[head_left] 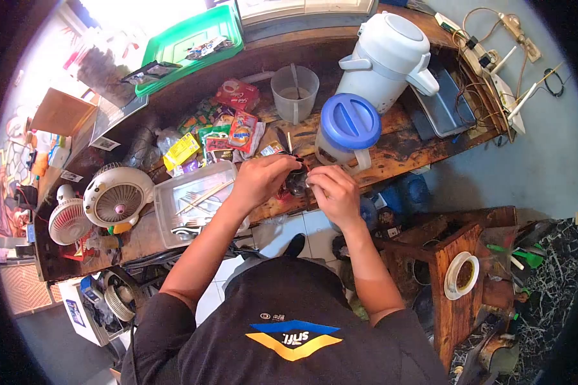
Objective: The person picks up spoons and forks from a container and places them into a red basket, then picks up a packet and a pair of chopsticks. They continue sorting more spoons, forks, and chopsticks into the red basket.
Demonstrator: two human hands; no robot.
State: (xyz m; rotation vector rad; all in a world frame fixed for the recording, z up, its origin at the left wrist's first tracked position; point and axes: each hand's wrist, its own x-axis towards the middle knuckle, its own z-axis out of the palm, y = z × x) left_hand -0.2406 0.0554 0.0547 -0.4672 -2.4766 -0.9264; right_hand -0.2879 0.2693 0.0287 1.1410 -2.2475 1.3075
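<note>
My left hand (263, 181) is closed in a pinch at the top of a small, dark, glossy thing (295, 182), close to the table's front edge. From the other side my right hand (336, 194) pinches too, its fingertips at the edge of the same thing. What kind of thing it is cannot be made out; the fingers cover part of it. Just behind the hands stands a clear pitcher with a blue lid (350, 122). A pile of colourful sachets (219, 135) lies beyond my left hand.
A clear plastic box (164, 208) with forks and chopsticks is at the left, beside two small fans (117, 197). Farther back are a clear jug (294, 96) with a spoon, a white thermos (385, 61) and green trays (189, 42). A wooden stool (453, 282) stands lower right.
</note>
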